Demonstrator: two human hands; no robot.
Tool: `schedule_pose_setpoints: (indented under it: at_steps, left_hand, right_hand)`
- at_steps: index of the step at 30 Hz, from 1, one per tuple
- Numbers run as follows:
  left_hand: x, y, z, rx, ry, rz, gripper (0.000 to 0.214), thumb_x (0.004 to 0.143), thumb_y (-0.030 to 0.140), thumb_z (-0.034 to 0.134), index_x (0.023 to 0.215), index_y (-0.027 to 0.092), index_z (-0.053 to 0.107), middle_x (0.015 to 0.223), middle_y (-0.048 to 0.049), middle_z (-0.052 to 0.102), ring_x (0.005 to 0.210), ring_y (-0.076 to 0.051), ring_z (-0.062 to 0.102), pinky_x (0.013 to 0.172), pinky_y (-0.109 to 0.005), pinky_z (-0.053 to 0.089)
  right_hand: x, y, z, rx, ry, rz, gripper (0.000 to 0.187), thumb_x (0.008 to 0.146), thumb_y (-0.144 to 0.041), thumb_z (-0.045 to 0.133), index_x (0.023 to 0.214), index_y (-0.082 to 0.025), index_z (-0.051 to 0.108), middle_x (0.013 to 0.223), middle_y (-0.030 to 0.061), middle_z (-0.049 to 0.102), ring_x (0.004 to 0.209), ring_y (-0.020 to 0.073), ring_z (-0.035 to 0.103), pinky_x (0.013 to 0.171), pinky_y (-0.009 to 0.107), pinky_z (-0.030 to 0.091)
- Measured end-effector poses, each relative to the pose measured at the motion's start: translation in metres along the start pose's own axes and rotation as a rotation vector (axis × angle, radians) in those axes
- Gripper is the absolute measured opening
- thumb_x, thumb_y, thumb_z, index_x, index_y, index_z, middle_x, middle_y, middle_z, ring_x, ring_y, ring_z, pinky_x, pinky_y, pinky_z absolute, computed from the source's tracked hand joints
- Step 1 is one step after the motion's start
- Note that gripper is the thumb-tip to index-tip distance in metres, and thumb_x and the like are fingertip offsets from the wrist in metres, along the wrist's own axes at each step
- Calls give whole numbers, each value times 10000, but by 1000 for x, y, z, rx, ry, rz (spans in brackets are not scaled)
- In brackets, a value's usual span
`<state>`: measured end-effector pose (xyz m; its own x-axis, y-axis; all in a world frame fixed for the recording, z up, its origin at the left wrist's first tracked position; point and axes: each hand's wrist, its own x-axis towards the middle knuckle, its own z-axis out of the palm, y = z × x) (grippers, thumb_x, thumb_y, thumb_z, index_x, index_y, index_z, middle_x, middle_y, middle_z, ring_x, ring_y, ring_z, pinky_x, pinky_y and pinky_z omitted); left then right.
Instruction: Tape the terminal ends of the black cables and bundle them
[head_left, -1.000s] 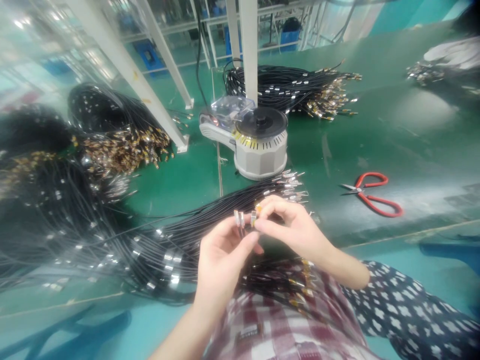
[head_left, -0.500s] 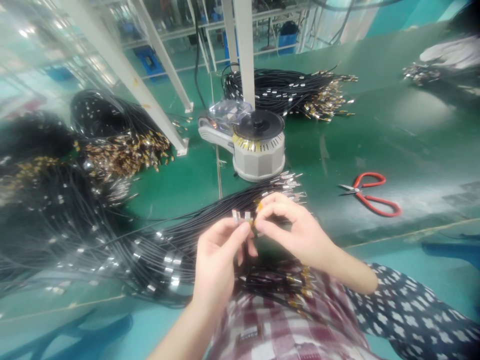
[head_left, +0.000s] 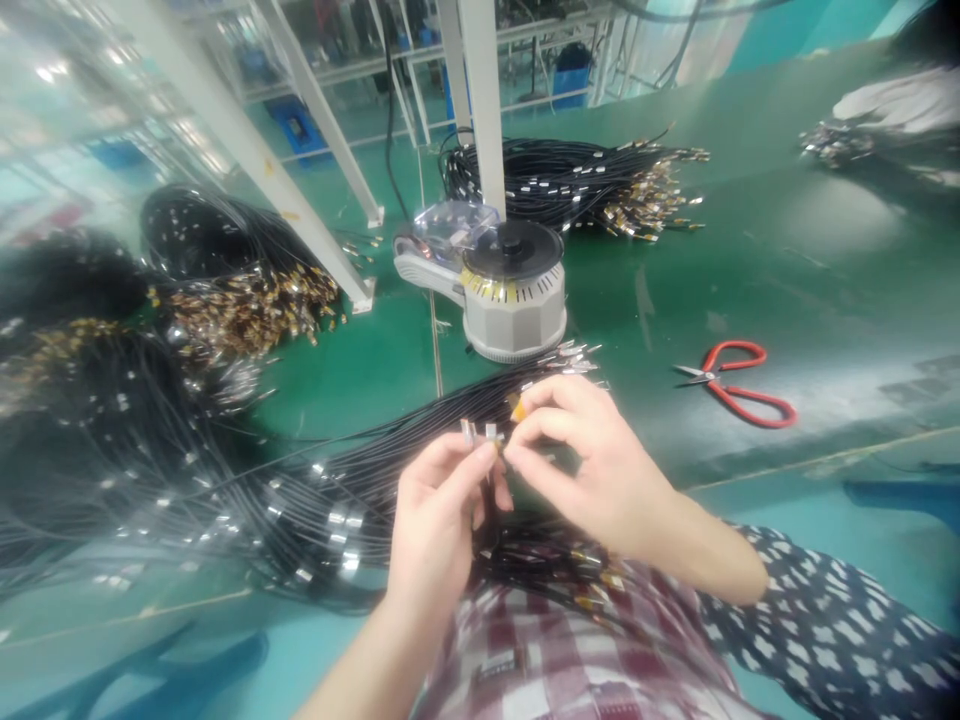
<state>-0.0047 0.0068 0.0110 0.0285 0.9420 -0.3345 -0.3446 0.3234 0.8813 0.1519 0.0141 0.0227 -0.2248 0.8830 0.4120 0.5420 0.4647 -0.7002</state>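
My left hand pinches a thin black cable close to its silvery connector end, between thumb and forefinger. Right beside it, my right hand has its thumb and fingertips brought together at that same cable end. A small piece of yellow tape shows at the right hand's fingertips. What lies between those fingertips is too small to see clearly. Under and behind both hands runs a large bundle of black cables. More cable ends rest on the checked apron at my lap.
A round grey tape dispenser stands beyond my hands. Red-handled scissors lie to the right on the green table. Cable bundles pile up at left and at the back. White posts rise from the table. At far right is a gloved hand.
The right hand has shifted slightly, and its fingertips sit a little differently at the cable end. The yellow tape piece shows more at its fingers. The left hand keeps its pinch.
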Motion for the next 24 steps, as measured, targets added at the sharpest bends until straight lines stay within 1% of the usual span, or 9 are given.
schedule_pose_setpoints:
  at_steps: [2,4,6,9,13,17,20,22,24]
  left_hand:
    - [0,0,0,-29,-16,-20,138,746,218,766,720,166,640,639,22,650,462,-76,572,419,-173,336]
    - [0,0,0,-48,-22,-28,141,745,212,764,719,164,634,640,21,652,474,-80,579,432,-174,348]
    - [0,0,0,-55,-19,-29,142,751,213,757,722,164,627,642,20,653,485,-85,585,435,-175,346]
    - [0,-1,2,-64,-10,-27,154,760,210,747,723,172,603,641,23,653,487,-87,584,430,-175,326]
    - [1,-2,2,-72,1,-40,164,764,214,742,732,178,585,635,26,650,480,-91,585,421,-175,302]
    - [2,-2,2,-105,-8,-41,164,762,204,746,728,177,588,656,26,641,484,-84,565,454,-183,348]
    - [3,-1,0,-127,-55,-41,133,777,203,744,740,160,624,671,18,624,508,-67,530,506,-186,391]
    - [3,0,-1,-121,-81,-42,121,769,208,758,778,145,655,689,10,616,526,-62,515,509,-182,389]
    - [3,0,-3,-125,-98,-44,151,728,183,790,803,142,666,702,15,606,526,-56,503,496,-176,377]
  right_hand:
    - [0,-2,-1,-83,30,-60,88,853,-172,639,767,-189,631,967,53,637,1009,220,564,954,417,370]
    - [1,-3,-1,-114,40,-85,92,849,-164,634,762,-194,631,965,53,642,1015,224,563,967,429,361]
    - [3,-2,-1,-73,22,-40,108,846,-169,639,744,-201,622,943,46,641,983,219,567,932,421,381]
    - [6,4,0,82,-37,86,134,849,-174,643,722,-206,615,908,33,628,916,197,570,859,384,419]
    - [8,12,3,249,-74,177,142,853,-170,642,717,-208,622,889,18,610,894,176,570,839,346,435]
    - [10,15,5,276,-85,196,145,848,-168,647,711,-208,619,889,17,608,906,177,569,844,342,429]
    - [9,16,5,274,-91,174,135,845,-155,648,723,-204,617,902,20,610,918,175,570,858,338,427]
    - [9,17,5,271,-94,157,121,847,-159,649,738,-204,621,906,21,608,925,174,569,863,335,428]
    - [8,17,5,268,-93,149,110,852,-172,650,750,-205,627,911,23,606,930,175,569,865,334,430]
